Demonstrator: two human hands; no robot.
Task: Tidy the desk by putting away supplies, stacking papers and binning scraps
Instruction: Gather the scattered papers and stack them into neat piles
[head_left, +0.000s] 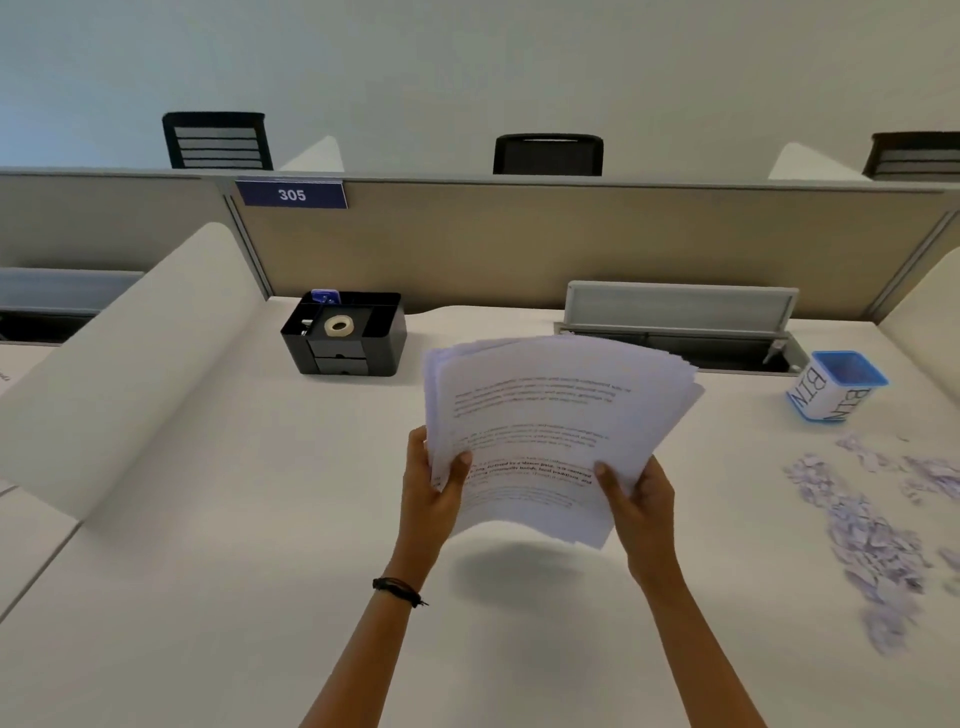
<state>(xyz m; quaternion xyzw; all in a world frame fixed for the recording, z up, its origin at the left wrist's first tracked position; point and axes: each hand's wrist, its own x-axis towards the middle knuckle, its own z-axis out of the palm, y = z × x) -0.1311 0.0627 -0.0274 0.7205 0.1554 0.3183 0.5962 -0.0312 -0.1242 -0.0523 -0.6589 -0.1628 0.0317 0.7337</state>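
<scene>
Over the desk, left hand and right hand grip papers, apparently airborne.

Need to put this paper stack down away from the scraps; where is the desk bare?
The desk is bare under and left of the paper stack, from the black organizer forward to the near edge, bordered left by the white divider. The right side is crowded: scraps spread in front of the bin.

Paper stack between both hands
</scene>
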